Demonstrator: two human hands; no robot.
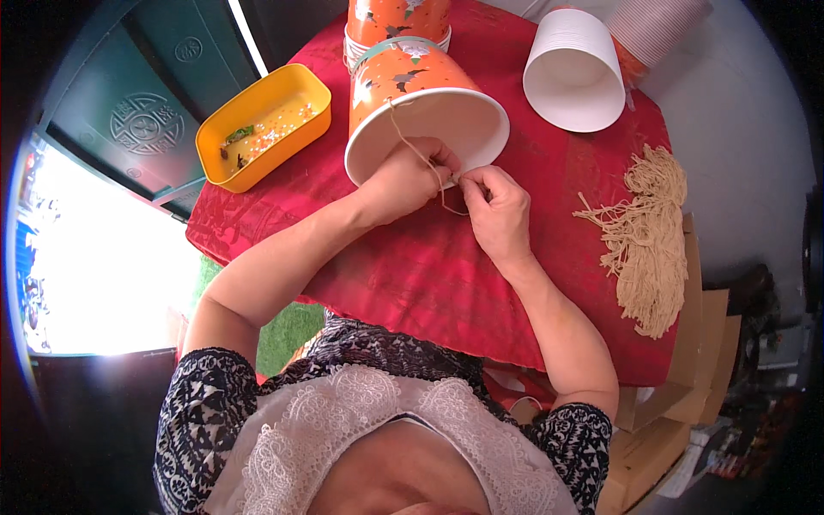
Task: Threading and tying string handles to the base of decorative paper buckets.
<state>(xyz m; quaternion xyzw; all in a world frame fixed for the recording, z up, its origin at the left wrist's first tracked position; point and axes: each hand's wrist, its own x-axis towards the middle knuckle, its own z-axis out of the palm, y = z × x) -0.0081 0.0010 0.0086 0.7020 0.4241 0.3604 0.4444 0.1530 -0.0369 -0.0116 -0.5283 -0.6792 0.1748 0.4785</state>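
Note:
An orange paper bucket [412,75] with a dark and white printed pattern lies tilted on the table, its white mouth towards me. A thin beige string [412,148] runs from its upper rim, across my left fingers, and loops down towards my right hand. My left hand [410,176] reaches over the near rim with its fingers curled inside the mouth, closed at the lower right edge. Just outside that rim my right hand [498,206] pinches thumb and forefinger together on the string. The fingertips of both hands nearly meet, and the exact hold of the left is partly hidden.
Behind the bucket stand more orange buckets [399,21]. A yellow plastic tub [264,163] with small bits inside sits left. White nested buckets [573,73] lie far right, above a bundle of beige strings [650,249]. The red tablecloth [549,223] covers the table; cardboard boxes [648,451] stand beside it.

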